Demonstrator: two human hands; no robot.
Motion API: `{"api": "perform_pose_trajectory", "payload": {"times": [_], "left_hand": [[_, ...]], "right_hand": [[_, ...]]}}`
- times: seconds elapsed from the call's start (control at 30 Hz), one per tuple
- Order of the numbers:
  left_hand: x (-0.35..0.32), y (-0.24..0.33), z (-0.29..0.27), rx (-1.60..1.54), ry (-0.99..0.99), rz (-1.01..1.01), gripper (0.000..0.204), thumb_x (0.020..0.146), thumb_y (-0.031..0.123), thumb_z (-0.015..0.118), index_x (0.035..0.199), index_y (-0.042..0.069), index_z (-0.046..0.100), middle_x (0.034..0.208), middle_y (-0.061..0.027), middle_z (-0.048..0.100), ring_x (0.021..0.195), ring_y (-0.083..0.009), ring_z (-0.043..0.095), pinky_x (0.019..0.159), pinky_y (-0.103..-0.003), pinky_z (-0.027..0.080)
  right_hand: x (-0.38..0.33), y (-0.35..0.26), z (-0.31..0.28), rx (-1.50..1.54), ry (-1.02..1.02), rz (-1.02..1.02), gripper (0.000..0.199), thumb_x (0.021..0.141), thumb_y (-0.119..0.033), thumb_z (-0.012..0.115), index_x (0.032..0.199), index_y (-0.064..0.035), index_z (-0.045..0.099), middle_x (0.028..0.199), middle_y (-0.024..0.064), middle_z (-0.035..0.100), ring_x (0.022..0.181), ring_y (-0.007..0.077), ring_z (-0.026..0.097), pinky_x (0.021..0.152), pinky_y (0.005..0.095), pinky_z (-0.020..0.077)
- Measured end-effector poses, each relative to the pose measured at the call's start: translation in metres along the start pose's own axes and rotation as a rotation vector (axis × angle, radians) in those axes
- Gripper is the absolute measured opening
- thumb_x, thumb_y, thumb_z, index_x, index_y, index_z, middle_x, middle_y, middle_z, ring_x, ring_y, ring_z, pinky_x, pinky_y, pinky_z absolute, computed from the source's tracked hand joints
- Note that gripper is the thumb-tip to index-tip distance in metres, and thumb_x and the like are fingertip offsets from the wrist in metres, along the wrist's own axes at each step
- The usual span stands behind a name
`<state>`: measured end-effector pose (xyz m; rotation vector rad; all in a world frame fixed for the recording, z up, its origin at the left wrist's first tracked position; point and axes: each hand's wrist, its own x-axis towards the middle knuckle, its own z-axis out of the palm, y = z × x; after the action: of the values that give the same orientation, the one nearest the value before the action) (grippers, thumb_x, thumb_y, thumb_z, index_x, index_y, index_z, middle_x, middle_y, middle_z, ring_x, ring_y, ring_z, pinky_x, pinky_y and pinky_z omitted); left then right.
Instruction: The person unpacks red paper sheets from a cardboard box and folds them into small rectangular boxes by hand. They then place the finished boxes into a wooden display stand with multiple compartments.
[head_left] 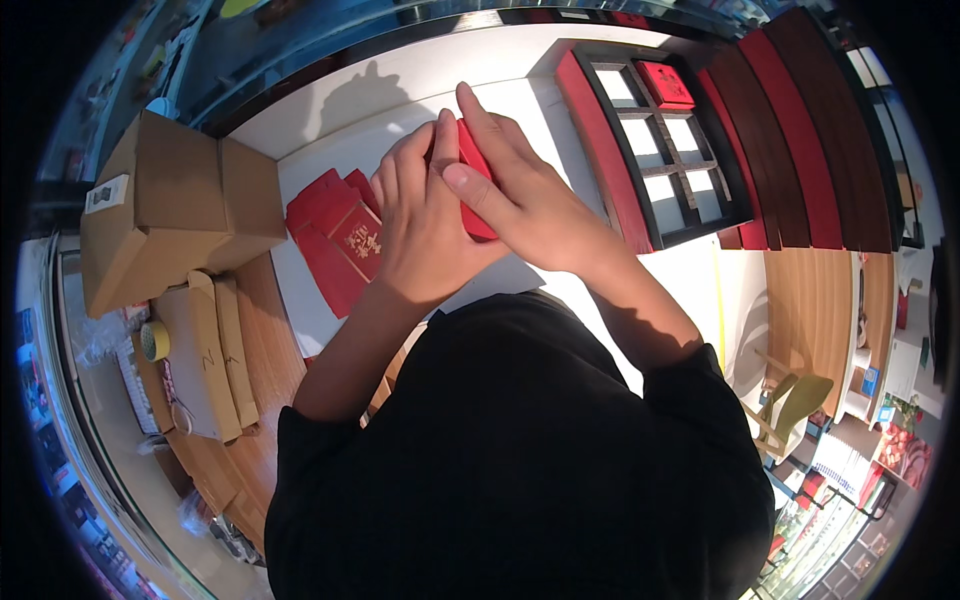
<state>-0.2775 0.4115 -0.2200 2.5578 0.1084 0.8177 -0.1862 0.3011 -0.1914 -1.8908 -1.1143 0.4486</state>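
White tabletop (553, 128) holds red cartons (325, 248) and divided tray (600, 140), apparently for easy reach, while left hand (412, 218) and right hand (535, 205) clamp red box (477, 220), likely steadying it.

From where I stand, gold characters (362, 240) show on the flat red packaging (325, 275) at ten o'clock, and a dark character-like mark sits on the small red box (667, 85) at one o'clock. Between nine and ten, a white label (107, 194) with black print too small to read sticks to the brown carton (180, 200); near nine, handwritten strokes mark folded cardboard (205, 385).
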Motion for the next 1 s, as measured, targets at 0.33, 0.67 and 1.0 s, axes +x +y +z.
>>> {"api": "perform_pose_trajectory", "payload": {"times": [0.33, 0.67, 1.0], "left_hand": [[0.003, -0.004, -0.003, 0.086, -0.075, 0.012, 0.102, 0.056, 0.033, 0.081, 0.136, -0.005, 0.029, 0.124, -0.0187, 0.041, 0.113, -0.0316, 0.041, 0.095, -0.045, 0.028], [0.004, -0.007, 0.001, 0.103, -0.021, 0.08, 0.102, 0.055, 0.032, 0.082, 0.135, -0.005, 0.031, 0.123, -0.0169, 0.042, 0.112, -0.0303, 0.041, 0.094, -0.046, 0.028], [0.001, -0.021, -0.013, -0.144, 0.38, -0.053, 0.084, 0.083, 0.022, 0.066, 0.143, 0.001, 0.011, 0.142, -0.0205, 0.022, 0.13, -0.0315, 0.031, 0.097, -0.039, 0.04]], "right_hand": [[-0.006, 0.01, -0.003, -0.021, 0.098, -0.015, 0.076, 0.091, -0.033, 0.051, 0.146, -0.0021, 0.008, 0.135, 0.0277, 0.034, 0.116, 0.0409, 0.048, 0.097, 0.0377, 0.041], [-0.005, 0.016, 0.002, 0.095, 0.066, -0.016, 0.071, 0.093, -0.026, 0.048, 0.146, -0.0043, 0.006, 0.141, 0.0301, 0.026, 0.133, 0.0374, 0.029, 0.106, 0.0357, 0.0305], [0.011, 0.056, -0.006, 1.125, 0.833, -0.008, 0.039, 0.087, -0.011, 0.037, 0.126, -0.0046, 0.038, 0.125, 0.0131, 0.046, 0.114, 0.0223, 0.048, 0.098, 0.0389, 0.0403]]}}
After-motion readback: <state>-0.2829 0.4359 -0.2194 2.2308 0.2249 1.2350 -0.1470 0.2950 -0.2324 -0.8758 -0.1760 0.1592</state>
